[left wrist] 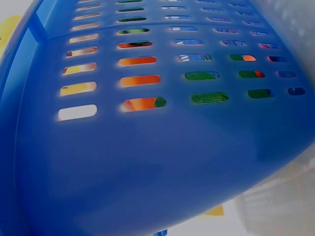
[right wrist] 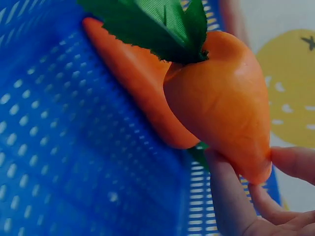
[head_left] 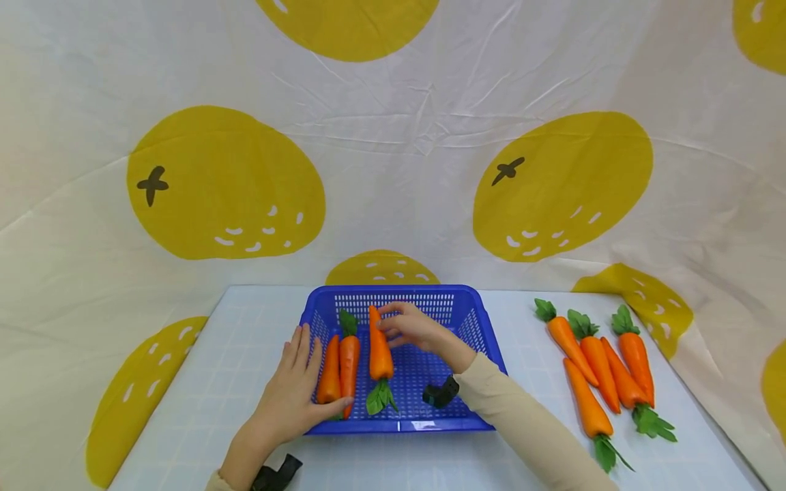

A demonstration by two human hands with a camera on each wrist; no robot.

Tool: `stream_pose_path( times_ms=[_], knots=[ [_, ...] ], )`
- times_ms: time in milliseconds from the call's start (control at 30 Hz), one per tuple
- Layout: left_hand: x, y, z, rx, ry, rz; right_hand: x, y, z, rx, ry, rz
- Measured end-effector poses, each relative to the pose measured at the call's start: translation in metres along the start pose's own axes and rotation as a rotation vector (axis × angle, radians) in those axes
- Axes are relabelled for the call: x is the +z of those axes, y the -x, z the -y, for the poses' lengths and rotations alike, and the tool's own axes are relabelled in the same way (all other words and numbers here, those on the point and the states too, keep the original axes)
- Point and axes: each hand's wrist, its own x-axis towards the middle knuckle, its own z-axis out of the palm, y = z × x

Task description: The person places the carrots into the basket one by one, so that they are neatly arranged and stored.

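Note:
A blue plastic basket (head_left: 417, 372) stands in the middle of the table. Between its thumb and fingers, my right hand (head_left: 420, 331) pinches an orange carrot (head_left: 381, 354) near the pointed end, its green leaves toward me. That carrot (right wrist: 221, 93) appears large in the right wrist view. Two other carrots lie side by side inside, at the basket's left: one (head_left: 329, 375) by the wall, one (head_left: 348, 365) beside it. My left hand (head_left: 291, 392) rests at the left rim with fingers straight, the thumb reaching over the front corner. Only the basket wall (left wrist: 108, 162) fills the left wrist view.
Several more leafy carrots (head_left: 598, 368) lie loosely grouped on the table to the right of the basket. The white table (head_left: 202, 382) meets a cloth backdrop (head_left: 393, 191) printed with yellow fruit. Black straps are worn at both wrists.

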Motion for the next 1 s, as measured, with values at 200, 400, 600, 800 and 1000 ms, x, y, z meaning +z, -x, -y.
stream_pose_path(
  times_ms=[200,400,600,800,1000],
  knots=[
    [-0.001,0.0,0.0,0.014,-0.006,-0.015,0.004,-0.004,-0.011,0.021,0.074,0.01],
    [-0.002,0.0,0.0,0.012,-0.004,-0.012,0.005,-0.004,-0.017,0.037,0.142,0.047],
    [-0.001,0.0,0.0,0.011,0.0,-0.007,0.005,-0.003,-0.02,0.049,0.213,0.051],
    [0.001,0.0,0.0,0.015,-0.002,-0.007,0.006,-0.002,-0.026,0.034,0.297,0.03],
    [0.001,0.001,0.001,0.013,-0.003,-0.003,0.007,-0.002,-0.026,0.019,0.389,-0.002]
  ],
)
